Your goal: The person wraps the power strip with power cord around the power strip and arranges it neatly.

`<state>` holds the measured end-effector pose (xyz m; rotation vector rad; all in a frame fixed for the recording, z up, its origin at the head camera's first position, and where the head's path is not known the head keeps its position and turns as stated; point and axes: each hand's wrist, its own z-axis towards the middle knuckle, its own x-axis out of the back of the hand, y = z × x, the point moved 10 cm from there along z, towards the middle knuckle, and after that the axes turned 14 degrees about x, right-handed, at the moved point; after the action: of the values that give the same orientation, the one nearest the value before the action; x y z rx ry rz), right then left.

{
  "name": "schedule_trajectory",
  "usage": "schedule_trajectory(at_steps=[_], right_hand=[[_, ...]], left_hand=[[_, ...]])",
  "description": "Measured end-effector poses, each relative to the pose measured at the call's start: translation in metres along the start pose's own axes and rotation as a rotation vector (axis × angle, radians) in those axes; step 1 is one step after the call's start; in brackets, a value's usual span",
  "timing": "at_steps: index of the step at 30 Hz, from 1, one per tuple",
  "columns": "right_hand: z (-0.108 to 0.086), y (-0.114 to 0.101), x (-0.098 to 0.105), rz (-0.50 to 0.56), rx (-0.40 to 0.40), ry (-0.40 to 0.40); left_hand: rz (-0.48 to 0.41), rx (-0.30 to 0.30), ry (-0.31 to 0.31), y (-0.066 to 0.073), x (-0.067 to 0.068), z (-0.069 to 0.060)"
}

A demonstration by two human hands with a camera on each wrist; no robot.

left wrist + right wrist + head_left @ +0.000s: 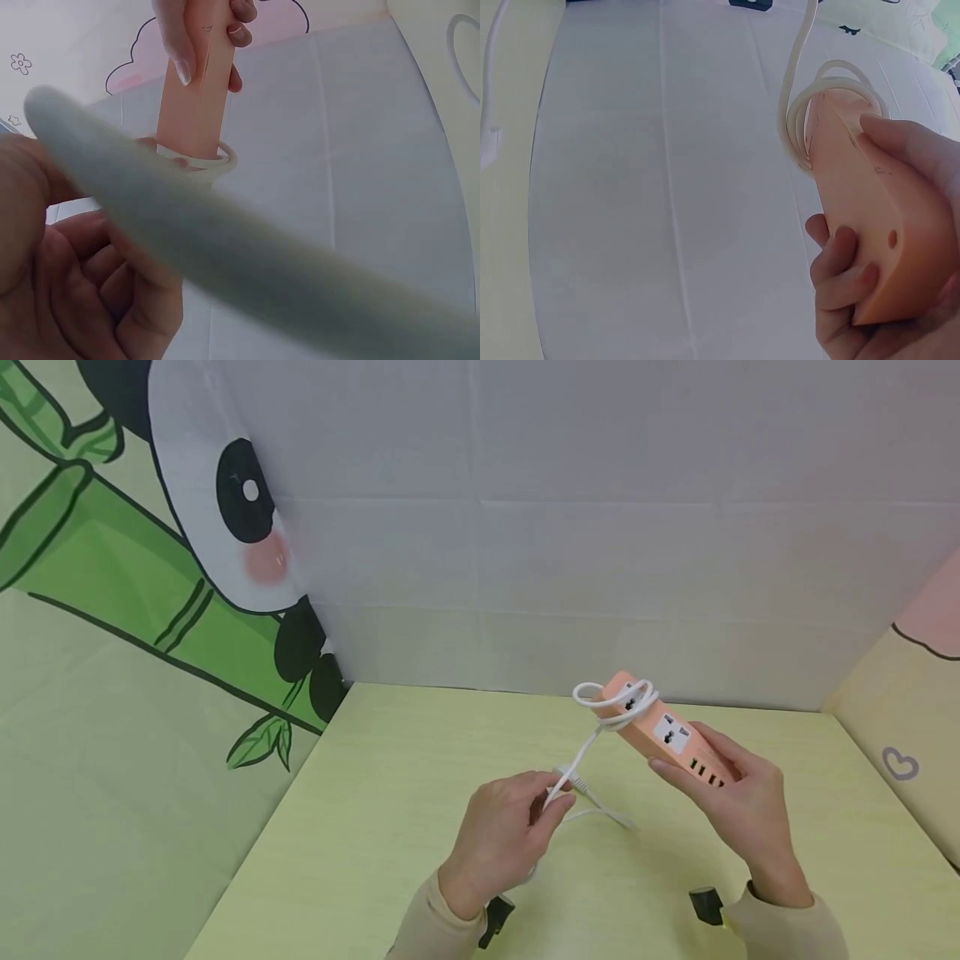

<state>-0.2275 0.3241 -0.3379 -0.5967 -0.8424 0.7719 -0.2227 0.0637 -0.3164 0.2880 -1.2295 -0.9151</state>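
An orange power strip (pixel 651 727) with white socket faces and several small ports is held tilted above the table by my right hand (pixel 738 789), thumb on one side and fingers on the other. White cord (pixel 619 717) loops around its far end. My left hand (pixel 510 835) pinches the cord between thumb and fingertips, to the left of the strip. In the left wrist view the cord (pixel 187 217) crosses close to the lens, blurred. The right wrist view shows the strip's plain underside (pixel 862 202) in the curled fingers. A white plug (pixel 573 779) shows just behind the left fingertips.
The pale yellow-green table (pixel 420 735) meets a grey-white backdrop (pixel 585 568) at its back edge. A panda-and-bamboo printed sheet (pixel 180 577) hangs at the left, and a cream and pink one (pixel 900 718) at the right. The cord's tail (pixel 615 817) trails near the tabletop.
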Motion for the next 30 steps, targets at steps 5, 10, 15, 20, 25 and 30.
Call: schedule_trajectory(at_steps=[5,10,15,20,25,30], right_hand=[[0.0,-0.001,0.0,-0.004,0.007,0.003],[0.0,0.0,-0.001,-0.006,-0.006,0.004],[0.0,0.0,-0.001,-0.015,-0.001,-0.005],[0.0,-0.003,-0.003,-0.005,0.016,-0.018],[0.0,-0.004,-0.005,-0.001,0.029,-0.025],[-0.001,-0.006,-0.005,-0.004,0.038,-0.017]], left_hand=[[0.052,-0.051,0.062,0.003,0.003,-0.001],[0.063,-0.09,0.123,0.005,0.007,-0.002],[0.055,-0.11,0.165,0.005,0.011,-0.003],[0.082,-0.151,0.222,0.009,0.015,-0.006],[0.091,-0.21,0.264,0.015,0.019,-0.009],[0.079,-0.237,0.297,0.018,0.022,-0.011]])
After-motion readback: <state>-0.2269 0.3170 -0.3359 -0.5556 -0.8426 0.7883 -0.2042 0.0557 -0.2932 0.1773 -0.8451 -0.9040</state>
